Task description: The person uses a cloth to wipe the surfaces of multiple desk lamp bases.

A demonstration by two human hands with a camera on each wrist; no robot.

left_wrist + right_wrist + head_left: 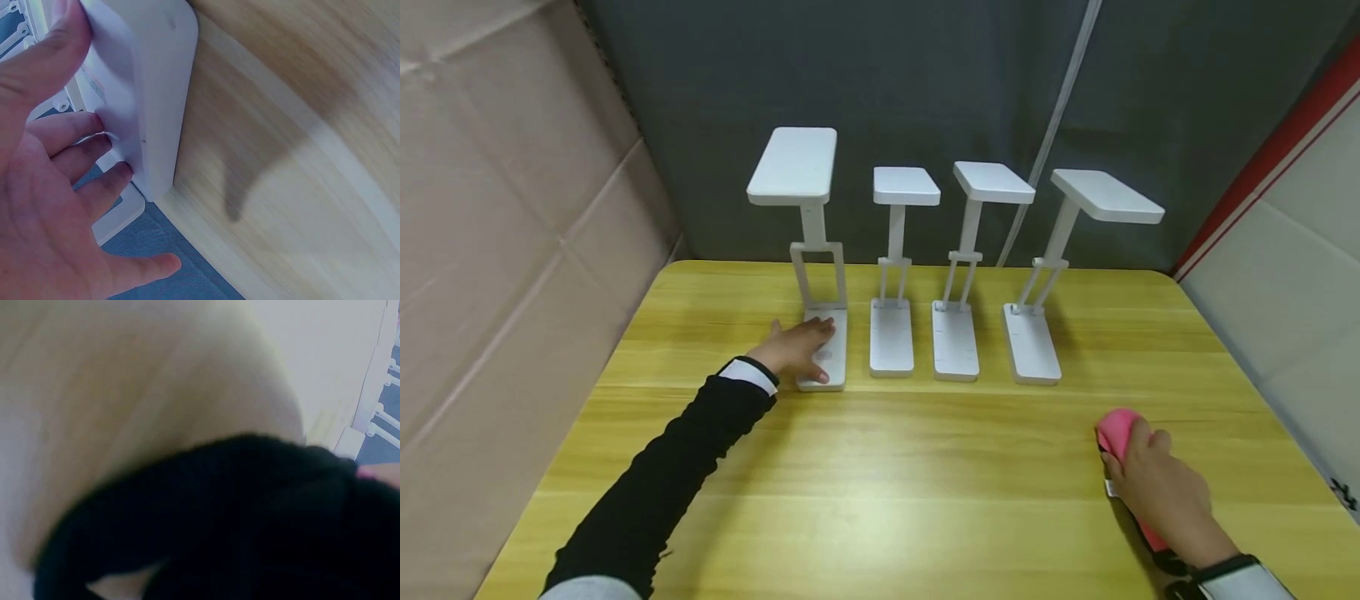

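Note:
A white folding desk lamp (792, 167) stands leftmost in a row on the table. My left hand (797, 346) rests on its base (835, 321), fingers spread across the top. In the left wrist view the fingertips (115, 178) touch the white base (159, 81). At the right front, my right hand (1165, 492) grips a long pink-and-black soft item (1118, 429) with a white tag; its kind I cannot tell. Dark fabric (206, 506) fills much of the right wrist view, hiding the hand's grip.
Further white desk lamps, one with a small head (906, 185), another (992, 182) and a right-hand one (1108, 196), stand along the back of the wooden table (880, 483). Behind them hangs a dark grey backdrop (865, 75). Pale panels (497, 208) flank both sides.

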